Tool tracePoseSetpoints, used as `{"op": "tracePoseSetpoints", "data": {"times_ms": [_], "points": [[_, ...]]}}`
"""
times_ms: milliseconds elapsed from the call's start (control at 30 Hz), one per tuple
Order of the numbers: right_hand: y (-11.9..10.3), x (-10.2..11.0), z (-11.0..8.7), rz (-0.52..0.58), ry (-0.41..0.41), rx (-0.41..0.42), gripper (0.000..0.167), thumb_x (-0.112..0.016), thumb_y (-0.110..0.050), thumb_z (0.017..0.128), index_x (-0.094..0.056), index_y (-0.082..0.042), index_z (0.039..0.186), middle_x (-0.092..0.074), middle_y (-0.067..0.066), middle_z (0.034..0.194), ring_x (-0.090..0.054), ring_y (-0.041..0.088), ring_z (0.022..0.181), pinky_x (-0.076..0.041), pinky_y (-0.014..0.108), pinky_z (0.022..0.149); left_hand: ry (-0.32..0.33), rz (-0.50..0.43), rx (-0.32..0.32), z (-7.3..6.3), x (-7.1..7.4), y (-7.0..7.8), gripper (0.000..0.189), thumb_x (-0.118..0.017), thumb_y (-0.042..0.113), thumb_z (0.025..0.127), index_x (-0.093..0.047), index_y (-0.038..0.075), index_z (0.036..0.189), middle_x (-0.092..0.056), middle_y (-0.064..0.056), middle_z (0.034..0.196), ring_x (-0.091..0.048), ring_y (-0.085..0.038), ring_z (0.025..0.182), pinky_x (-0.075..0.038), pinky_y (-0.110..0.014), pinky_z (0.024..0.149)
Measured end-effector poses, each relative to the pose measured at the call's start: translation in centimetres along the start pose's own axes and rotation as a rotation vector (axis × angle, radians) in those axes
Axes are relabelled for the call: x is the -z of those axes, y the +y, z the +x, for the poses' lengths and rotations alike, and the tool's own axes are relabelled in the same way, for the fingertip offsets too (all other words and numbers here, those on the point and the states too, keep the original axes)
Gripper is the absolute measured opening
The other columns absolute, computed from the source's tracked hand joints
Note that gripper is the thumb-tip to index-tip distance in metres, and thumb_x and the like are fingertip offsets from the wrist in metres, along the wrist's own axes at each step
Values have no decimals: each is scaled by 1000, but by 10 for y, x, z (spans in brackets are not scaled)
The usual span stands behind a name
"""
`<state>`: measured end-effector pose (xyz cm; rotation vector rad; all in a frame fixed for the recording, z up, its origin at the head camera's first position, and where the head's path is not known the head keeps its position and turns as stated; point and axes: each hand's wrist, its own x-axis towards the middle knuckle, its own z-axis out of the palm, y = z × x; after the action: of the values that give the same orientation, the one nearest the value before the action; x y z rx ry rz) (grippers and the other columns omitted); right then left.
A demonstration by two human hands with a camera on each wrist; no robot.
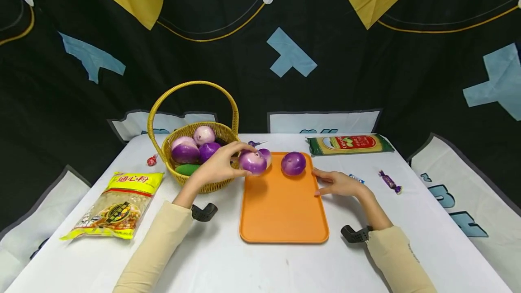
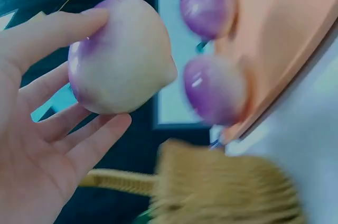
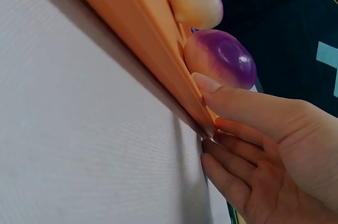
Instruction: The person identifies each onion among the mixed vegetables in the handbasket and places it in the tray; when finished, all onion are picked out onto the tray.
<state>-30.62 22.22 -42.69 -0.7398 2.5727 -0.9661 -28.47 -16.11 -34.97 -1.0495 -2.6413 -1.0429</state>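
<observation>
My left hand holds a purple-and-white onion between thumb and fingers, over the tray's far left part. In the left wrist view the held onion shows its pale side and pointed tip. Two more onions lie at the far end of the orange tray: a purple one on the right, and a paler one partly behind the held one. At the tray's right edge my right hand grips the rim, thumb on top and fingers along the outer side.
Left of the tray stands a yellow wicker basket with several onions and a green vegetable. A yellow pasta bag lies at left, a green noodle packet at back right. Wrapped candies and a red lollipop are scattered about.
</observation>
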Motion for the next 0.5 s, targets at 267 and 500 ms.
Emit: {"op": "tracePoseSetpoints", "data": {"times_ms": [267,500], "points": [[-2,3,3,-2,5,-1,79,-72,-32,87,-33,0,148,-34,17,151,-33,36,137,-25,52,111,-100,55,-46,9,-39,-6,54,-83,12,73,-61,10,122,-58,-9,127,-51,-28,119,-42,-46,102],[-2,2,4,5,-12,-15,79,-72,-33,87,-33,-1,148,-33,16,151,-33,36,137,-25,53,111,-167,139,-72,13,-44,-8,58,-82,13,75,-58,5,128,-57,-11,131,-49,-31,125,-37,-46,107]]}}
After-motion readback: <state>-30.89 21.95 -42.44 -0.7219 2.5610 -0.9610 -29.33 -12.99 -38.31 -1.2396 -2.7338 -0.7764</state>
